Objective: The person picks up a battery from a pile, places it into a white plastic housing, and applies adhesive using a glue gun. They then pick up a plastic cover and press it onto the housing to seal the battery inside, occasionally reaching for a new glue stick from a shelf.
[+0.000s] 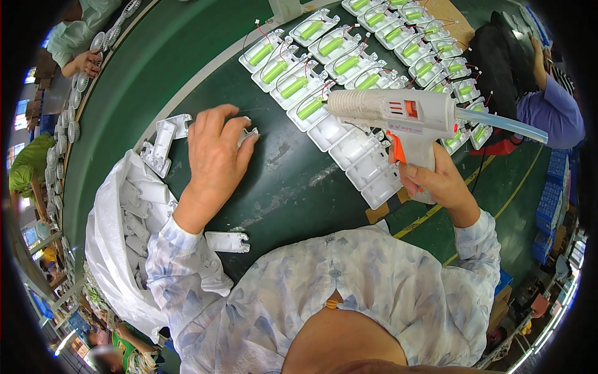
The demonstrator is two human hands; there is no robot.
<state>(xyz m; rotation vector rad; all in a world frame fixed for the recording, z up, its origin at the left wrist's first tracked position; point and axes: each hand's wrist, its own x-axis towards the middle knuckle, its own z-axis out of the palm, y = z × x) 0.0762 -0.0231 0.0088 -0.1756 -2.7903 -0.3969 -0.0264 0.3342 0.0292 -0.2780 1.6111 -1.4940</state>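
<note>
My right hand [436,181] grips the handle of a white hot glue gun [398,115] with an orange trigger, its nozzle pointing left over rows of white plastic housings [324,56] that hold green cylindrical batteries with red wires. Several empty white housings [364,162] lie just below the gun. My left hand [215,156] lies palm down on the dark green table [293,187], fingers curled over a white plastic housing [249,134] that is mostly hidden under them.
A white bag [115,237] of plastic shells sits at my left elbow, with loose shells [163,140] and another shell [227,242] near it. Another person's hand [87,62] works at the far left, and a seated person [548,106] is at the right.
</note>
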